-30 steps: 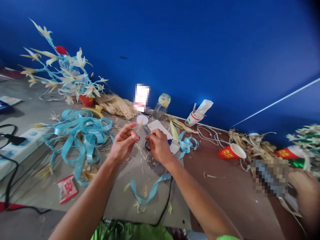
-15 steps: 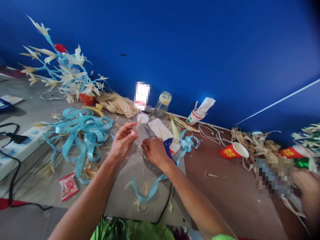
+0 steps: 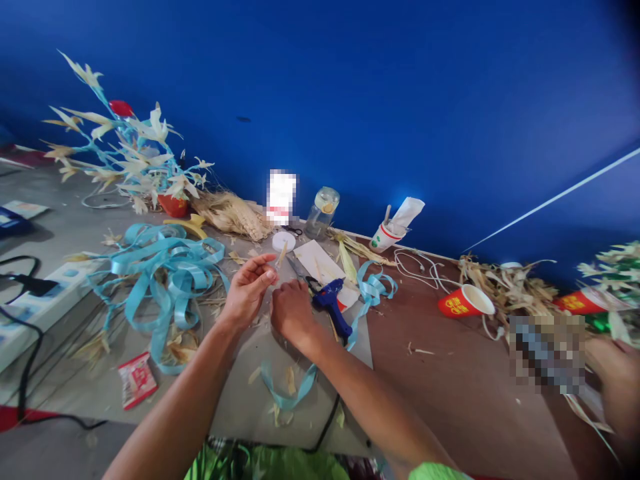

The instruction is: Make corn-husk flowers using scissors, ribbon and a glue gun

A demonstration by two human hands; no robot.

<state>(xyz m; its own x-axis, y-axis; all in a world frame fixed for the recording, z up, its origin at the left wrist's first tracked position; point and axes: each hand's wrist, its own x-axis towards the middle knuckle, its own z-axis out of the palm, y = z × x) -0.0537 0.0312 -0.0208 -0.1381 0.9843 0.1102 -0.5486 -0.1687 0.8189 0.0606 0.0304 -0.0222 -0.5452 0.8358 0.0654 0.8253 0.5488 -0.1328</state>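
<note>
- One white plastic power strip lies at the far left of the grey table top, with a black cable crossing in front of it.
- Behind it stands a spray of pale husk flowers on light-blue stems, set in a small red pot.
- A loose heap of light-blue satin ribbon sits left of the hands; a red foil sachet lies nearer the table edge.
- The left hand is raised just off the surface, thumb and fingertips pinched on a narrow pale strip of dried husk, which points upward and away.
- The right hand rests knuckles-up on the table, just beside the left hand. Its fingers are curled under and hidden, so it cannot be told whether it grips anything.
- A blue plastic glue gun lies on the table just right of that hand, partly on a white card.
- Further right, a red paper cup lies on its side on the brown table top.
- Another person's hand shows at the right edge.
</note>
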